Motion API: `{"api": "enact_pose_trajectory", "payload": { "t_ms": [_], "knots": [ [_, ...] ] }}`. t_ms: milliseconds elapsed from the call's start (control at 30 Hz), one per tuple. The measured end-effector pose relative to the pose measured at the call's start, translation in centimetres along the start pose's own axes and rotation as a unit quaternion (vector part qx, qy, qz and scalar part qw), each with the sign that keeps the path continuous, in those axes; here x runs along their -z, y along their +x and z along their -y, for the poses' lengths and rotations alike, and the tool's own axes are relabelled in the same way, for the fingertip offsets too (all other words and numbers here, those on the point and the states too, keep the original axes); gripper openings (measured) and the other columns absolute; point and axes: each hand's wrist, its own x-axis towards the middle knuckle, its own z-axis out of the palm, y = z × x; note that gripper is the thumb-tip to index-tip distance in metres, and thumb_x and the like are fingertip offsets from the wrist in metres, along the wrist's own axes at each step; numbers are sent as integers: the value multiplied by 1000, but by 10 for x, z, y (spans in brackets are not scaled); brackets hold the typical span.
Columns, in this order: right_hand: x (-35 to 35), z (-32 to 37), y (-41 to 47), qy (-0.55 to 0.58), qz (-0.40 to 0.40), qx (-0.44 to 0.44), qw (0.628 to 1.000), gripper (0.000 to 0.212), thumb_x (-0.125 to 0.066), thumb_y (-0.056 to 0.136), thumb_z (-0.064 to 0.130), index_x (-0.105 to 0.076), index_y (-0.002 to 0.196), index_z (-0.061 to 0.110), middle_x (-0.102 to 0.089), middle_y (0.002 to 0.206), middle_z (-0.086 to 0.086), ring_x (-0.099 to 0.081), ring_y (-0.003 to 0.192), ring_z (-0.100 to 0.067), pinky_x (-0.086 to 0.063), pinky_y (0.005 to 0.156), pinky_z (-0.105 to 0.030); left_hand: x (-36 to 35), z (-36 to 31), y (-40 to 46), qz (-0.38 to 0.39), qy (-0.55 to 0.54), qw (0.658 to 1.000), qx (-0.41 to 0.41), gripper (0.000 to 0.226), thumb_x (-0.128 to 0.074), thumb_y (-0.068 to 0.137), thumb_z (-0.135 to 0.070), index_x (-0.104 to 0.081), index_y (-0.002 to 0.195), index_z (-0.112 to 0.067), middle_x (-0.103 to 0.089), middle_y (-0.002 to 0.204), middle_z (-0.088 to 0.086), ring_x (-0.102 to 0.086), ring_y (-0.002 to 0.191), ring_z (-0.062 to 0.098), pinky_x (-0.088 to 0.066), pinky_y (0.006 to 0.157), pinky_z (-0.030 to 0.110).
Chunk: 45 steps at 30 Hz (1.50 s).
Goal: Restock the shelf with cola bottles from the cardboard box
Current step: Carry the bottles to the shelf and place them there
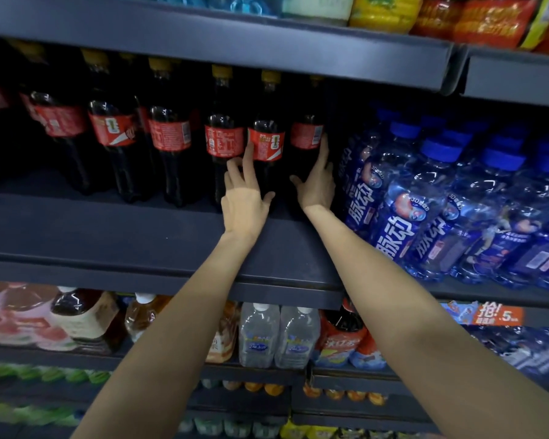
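Blue bottles (393,217) read "脉动"; orange price tag (496,315) reads "抢!", "5".

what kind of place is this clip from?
Most likely a shop's drinks aisle: dark tiered shelves stocked with rows of cola bottles, shrink-wrapped blue drink bottles beside them, and an orange price tag on a shelf edge.

Dim shop aisle — dark blue shelving (133,236), blue drink bottles (450,213) alongside

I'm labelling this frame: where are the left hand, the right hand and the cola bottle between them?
left hand (244,198), head view, back of hand.
right hand (319,188), head view, palm side.
cola bottle (266,144), head view, red label.
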Motion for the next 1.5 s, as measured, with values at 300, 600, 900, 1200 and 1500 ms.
{"api": "enact_pose_trajectory", "payload": {
  "t_ms": [300, 600, 900, 1200, 1500],
  "knots": [
    [-3, 9, -6, -52, 24, 23, 998, 89, -54, 88, 2, 1, 151, 32, -38, 134, -23, -56, 108, -41, -46, 87, -47, 7, 0, -7, 25, -13, 1000, 4, 82, -68, 82, -14, -21, 149, -21, -36, 133, 14, -50, 114, 32, -54, 76, 42],
    [78, 15, -104, -34, 97, 90, 991, 46, -57, 90, 11, -48, 134, 16, -51, 129, -13, -53, 115, -29, -46, 94, -42, 68, -42, -60, 202, -84, 970, 106, 34, -60, 86, -30, -55, 120, -26, -64, 104, -12, -60, 100, 10, -49, 87, 32],
    [227, -63, -319, 5, -106, 74, 992, 23, -53, 92, 17, -65, 110, 9, -69, 94, -3, -65, 79, -20, -53, 69, -35, 112, -129, -231, 204, -383, 900, 43, 18, -51, 93, -31, -63, 103, -23, -65, 78, -12, -62, 74, 2, -45, 69, 16],
    [362, -208, -569, -134, -90, -199, 967, 23, -60, 88, 11, -64, 110, 10, -64, 104, -3, -61, 90, -21, -54, 71, -38, 53, -220, -453, 549, -294, 779, 70, 13, -60, 91, -12, -64, 90, -24, -66, 79, -11, -63, 74, 4, -50, 71, 21],
    [520, -303, -762, -149, -88, -541, 823, 35, -59, 92, 23, -54, 125, 14, -60, 124, -6, -57, 110, -25, -45, 87, -34, -29, -338, -632, 778, -59, 619, -89, 13, -58, 89, -23, -65, 99, -23, -66, 97, -2, -60, 88, 16, -47, 76, 25]
  ]
}}
